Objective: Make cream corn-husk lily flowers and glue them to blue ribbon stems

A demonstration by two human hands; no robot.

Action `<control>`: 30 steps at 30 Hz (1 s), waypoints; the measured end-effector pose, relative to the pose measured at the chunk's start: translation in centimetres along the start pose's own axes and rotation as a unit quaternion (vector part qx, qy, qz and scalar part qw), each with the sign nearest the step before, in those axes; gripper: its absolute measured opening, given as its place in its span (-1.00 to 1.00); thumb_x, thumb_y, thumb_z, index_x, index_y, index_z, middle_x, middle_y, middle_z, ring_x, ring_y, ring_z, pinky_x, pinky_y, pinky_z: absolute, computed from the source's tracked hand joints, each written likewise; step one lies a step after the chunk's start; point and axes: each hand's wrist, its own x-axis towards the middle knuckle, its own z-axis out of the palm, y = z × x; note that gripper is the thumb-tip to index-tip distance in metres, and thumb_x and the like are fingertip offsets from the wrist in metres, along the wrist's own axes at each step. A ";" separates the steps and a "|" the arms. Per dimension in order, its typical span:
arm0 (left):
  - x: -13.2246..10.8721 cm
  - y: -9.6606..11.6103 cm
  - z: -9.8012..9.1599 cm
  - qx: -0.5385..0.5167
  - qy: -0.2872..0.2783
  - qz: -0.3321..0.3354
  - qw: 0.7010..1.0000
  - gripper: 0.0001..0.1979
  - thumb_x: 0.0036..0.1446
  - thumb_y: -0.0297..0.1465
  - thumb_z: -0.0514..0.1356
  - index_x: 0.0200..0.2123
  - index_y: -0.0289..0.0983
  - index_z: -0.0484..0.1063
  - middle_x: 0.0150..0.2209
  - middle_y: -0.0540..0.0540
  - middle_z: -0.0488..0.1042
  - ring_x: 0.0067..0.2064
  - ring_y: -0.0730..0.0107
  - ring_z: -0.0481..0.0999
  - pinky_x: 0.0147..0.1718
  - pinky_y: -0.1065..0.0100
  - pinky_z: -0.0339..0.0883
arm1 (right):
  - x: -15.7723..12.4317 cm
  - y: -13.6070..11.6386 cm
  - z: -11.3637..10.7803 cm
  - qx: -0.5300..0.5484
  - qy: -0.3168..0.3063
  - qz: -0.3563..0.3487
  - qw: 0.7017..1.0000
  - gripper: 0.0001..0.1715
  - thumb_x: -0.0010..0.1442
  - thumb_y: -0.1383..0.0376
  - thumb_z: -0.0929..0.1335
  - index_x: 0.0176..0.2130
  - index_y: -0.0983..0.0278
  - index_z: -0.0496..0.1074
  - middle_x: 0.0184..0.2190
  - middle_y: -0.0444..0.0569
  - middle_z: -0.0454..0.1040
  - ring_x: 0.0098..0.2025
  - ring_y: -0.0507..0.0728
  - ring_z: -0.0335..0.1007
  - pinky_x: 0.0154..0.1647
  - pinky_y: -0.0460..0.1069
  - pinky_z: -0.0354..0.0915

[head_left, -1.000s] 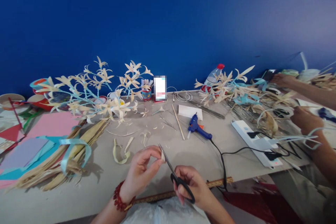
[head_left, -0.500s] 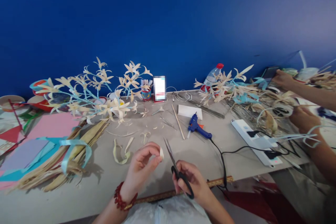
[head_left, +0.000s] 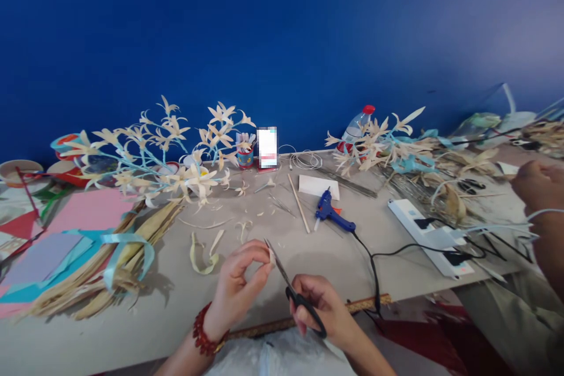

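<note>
My left hand (head_left: pixel 244 273) pinches a small cream piece of husk (head_left: pixel 272 258) between thumb and fingertips; most of it is hidden. The black-handled scissors (head_left: pixel 304 304) are in my right hand (head_left: pixel 324 305), fingers through the loops. Their blades point up and left and lie against the husk piece at my left fingertips; I cannot tell whether they cut into it. A curled pale green husk strip (head_left: pixel 203 262) and small cream scraps (head_left: pixel 244 229) lie beyond my left hand. A blue glue gun (head_left: pixel 330 211) rests on the table past my right hand.
Cream husk flowers on blue stems (head_left: pixel 145 158) stand at the back left, others (head_left: pixel 388 141) back right. Dried husks (head_left: pixel 101 270) and coloured paper (head_left: pixel 88 211) lie left. A white power strip (head_left: pixel 429 241) with black cables sits right. Another person's hand (head_left: pixel 540 188) is at the far right.
The scissors have moved left, bringing their blades to the husk piece. The other person's hands have shifted; one has left the view, along with the dark phone-like object it held.
</note>
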 end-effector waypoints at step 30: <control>0.4 0.3 0.9 -0.154 0.038 -0.110 0.981 -0.86 0.16 -0.38 0.21 -0.44 -0.26 0.42 -0.36 -0.07 0.39 -0.28 0.35 0.39 -0.29 0.37 0.26 | 0.4 0.0 0.3 -0.037 0.047 -0.014 0.998 -0.38 -0.10 -0.17 0.46 -0.52 0.27 0.23 -0.64 -0.21 0.31 -0.65 -0.07 0.20 -0.63 -0.15 0.10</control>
